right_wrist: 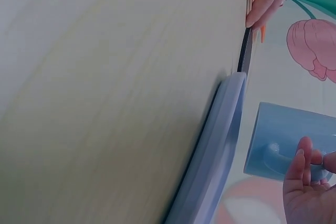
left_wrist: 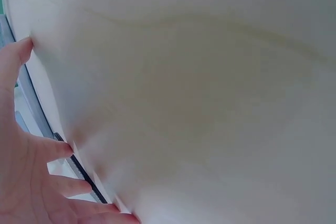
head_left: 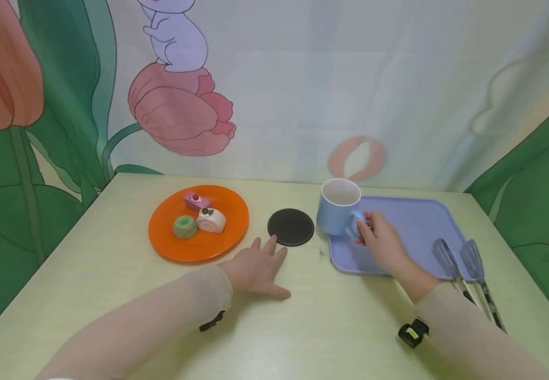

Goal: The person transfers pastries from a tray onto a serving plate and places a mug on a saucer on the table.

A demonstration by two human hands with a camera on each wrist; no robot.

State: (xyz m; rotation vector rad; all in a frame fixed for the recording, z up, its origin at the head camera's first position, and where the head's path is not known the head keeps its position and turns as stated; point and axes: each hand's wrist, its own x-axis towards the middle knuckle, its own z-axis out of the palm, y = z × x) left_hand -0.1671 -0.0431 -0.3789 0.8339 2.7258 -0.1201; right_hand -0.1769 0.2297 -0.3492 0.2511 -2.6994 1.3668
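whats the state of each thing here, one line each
blue mug: upright, looks empty, at the tray's left edge, handle gripped
right hand: holds the mug's handle
left hand: flat on the table, fingers spread, by the coaster
black coaster: bare
orange plate: holds three small cakes
purple tray: tongs lie on its right end

Table [head_left: 113, 295]: pale yellow-green, faint grain. Plate [head_left: 229, 232]: bright orange. On it three small cakes: pink [head_left: 196, 200], green ring [head_left: 185, 227], white-and-pink roll [head_left: 211, 220] with what may be a dark topping. Coaster [head_left: 291, 227]: black, plain. Mug [head_left: 336, 208]: light blue outside, white inside. Tray [head_left: 417, 227]: lavender-blue. Tongs [head_left: 464, 264]: grey. Backdrop [head_left: 303, 89]: whitish, printed with pink tulips, green leaves, a lilac rabbit.
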